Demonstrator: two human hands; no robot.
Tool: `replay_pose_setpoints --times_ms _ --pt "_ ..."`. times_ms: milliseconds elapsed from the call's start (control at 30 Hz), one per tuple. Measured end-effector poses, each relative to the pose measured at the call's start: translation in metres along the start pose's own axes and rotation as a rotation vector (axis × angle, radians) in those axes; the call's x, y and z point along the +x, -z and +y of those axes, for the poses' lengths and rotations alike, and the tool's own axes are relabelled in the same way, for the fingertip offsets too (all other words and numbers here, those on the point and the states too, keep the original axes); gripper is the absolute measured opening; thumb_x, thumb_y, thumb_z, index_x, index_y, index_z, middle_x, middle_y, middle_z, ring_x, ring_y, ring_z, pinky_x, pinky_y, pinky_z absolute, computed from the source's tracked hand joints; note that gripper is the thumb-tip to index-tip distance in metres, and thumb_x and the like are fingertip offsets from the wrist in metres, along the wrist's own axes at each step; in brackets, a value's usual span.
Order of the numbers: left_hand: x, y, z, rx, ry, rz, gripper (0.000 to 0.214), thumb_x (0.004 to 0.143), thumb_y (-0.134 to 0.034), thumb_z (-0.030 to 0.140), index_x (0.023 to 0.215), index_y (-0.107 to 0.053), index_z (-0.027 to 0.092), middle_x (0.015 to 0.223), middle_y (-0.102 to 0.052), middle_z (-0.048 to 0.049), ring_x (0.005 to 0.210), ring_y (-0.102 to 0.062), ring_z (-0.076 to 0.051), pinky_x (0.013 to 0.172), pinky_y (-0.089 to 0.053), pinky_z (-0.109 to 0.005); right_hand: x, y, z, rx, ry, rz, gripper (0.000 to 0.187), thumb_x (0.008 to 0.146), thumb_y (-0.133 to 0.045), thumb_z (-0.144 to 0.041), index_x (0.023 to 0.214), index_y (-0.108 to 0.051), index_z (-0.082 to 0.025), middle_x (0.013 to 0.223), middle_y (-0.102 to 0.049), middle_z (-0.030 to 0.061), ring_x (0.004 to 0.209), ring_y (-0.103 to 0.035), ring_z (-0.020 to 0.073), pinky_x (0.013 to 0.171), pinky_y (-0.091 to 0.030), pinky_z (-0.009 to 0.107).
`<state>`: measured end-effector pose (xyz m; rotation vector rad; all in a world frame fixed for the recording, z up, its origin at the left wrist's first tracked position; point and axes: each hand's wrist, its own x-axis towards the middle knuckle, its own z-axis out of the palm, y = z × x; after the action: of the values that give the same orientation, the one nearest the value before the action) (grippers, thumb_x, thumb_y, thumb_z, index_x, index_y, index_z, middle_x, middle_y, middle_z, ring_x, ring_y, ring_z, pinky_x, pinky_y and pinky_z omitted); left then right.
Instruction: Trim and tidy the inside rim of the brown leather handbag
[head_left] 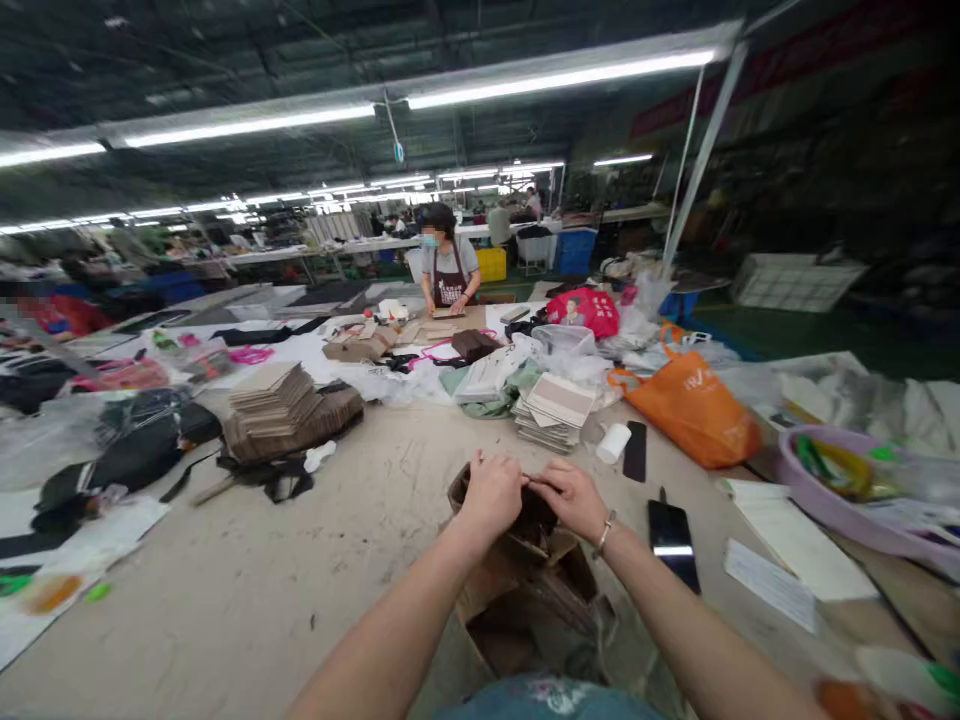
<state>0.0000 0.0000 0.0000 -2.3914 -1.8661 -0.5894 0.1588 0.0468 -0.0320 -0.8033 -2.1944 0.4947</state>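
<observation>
My left hand point(493, 492) is closed on the edge of a dark brown piece point(534, 520) that looks like fabric or leather. The fingertips of my right hand point(574, 497) pinch the same edge, close beside the left. A bracelet circles my right wrist. Below the hands, at the near table edge, stands an open cardboard box point(480, 600) with brown material inside; its contents are partly hidden by my arms. Just beyond the hands lies a stack of light panels point(555, 410).
Left is a stack of beige and brown panels point(277, 405). Right lie a phone point(673, 540), a dark strip point(635, 452), a white roll point(613, 443), an orange bag point(694, 400) and a purple basin point(806, 500). Across the table stands a co-worker point(450, 270) in an apron.
</observation>
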Motion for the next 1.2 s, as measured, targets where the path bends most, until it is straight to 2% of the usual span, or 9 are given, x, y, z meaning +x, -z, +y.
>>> replay_pose_setpoints --times_ms 133,367,467,567,633,733,1200 --pt "0.000 -0.001 0.000 -0.014 0.020 0.003 0.016 0.086 -0.047 0.021 0.081 -0.061 0.015 0.085 -0.067 -0.0072 0.089 -0.059 -0.023 0.097 -0.030 -0.051 -0.001 0.003 0.000 0.005 -0.029 -0.014 0.023 0.089 -0.052 -0.031 0.079 -0.069 -0.019 0.067 -0.054 0.0021 0.069 -0.052 0.0156 0.064 -0.040 0.028" --pt "0.005 0.004 0.001 -0.043 0.043 -0.021 0.017 0.084 -0.049 0.021 0.083 -0.064 0.013 0.088 -0.068 -0.0113 0.091 -0.060 -0.025 0.097 -0.031 -0.051 0.005 0.011 -0.008 -0.106 -0.028 -0.149 0.023 0.090 -0.048 -0.028 0.078 -0.067 -0.020 0.073 -0.053 0.0026 0.074 -0.053 0.0163 0.067 -0.041 0.028" --pt "0.008 0.012 -0.013 -0.065 -0.016 -0.084 0.016 0.082 -0.055 0.027 0.076 -0.066 0.016 0.082 -0.070 -0.0077 0.084 -0.062 -0.023 0.094 -0.036 -0.045 0.007 0.009 -0.014 -0.130 -0.028 -0.145 0.023 0.089 -0.050 -0.026 0.072 -0.065 -0.020 0.071 -0.052 0.0018 0.072 -0.052 0.0156 0.066 -0.040 0.027" --pt "0.009 0.020 -0.034 -0.077 -0.067 -0.152 0.017 0.078 -0.060 0.032 0.068 -0.066 0.019 0.074 -0.069 -0.0035 0.075 -0.062 -0.019 0.076 -0.044 -0.031 0.006 0.008 -0.015 -0.117 -0.048 -0.106 0.025 0.088 -0.050 -0.025 0.067 -0.063 -0.018 0.069 -0.051 0.0014 0.071 -0.052 0.0149 0.065 -0.040 0.027" --pt "0.009 0.023 -0.046 -0.071 -0.065 -0.164 0.017 0.080 -0.058 0.032 0.070 -0.065 0.020 0.076 -0.068 -0.0028 0.074 -0.061 -0.017 0.068 -0.044 -0.027 0.004 0.008 -0.013 -0.102 -0.075 -0.081 0.026 0.087 -0.051 -0.025 0.065 -0.062 -0.018 0.068 -0.050 0.0012 0.069 -0.052 0.0144 0.064 -0.040 0.026" --pt "0.006 0.023 -0.055 -0.056 -0.043 -0.151 0.020 0.085 -0.050 0.031 0.076 -0.064 0.020 0.082 -0.068 -0.0027 0.078 -0.061 -0.016 0.070 -0.043 -0.025 0.001 0.009 -0.012 -0.079 -0.100 -0.067 0.025 0.087 -0.052 -0.026 0.066 -0.063 -0.018 0.068 -0.051 0.0009 0.068 -0.052 0.0139 0.064 -0.040 0.026" --pt "0.006 0.016 -0.044 0.094 0.017 -0.111 0.022 0.090 -0.039 0.030 0.083 -0.056 0.019 0.084 -0.065 -0.0050 0.079 -0.062 -0.020 0.066 -0.041 -0.030 0.000 0.004 -0.011 -0.159 -0.139 -0.030 0.023 0.087 -0.054 -0.023 0.067 -0.064 -0.019 0.069 -0.051 0.0000 0.071 -0.053 0.0127 0.066 -0.041 0.024"
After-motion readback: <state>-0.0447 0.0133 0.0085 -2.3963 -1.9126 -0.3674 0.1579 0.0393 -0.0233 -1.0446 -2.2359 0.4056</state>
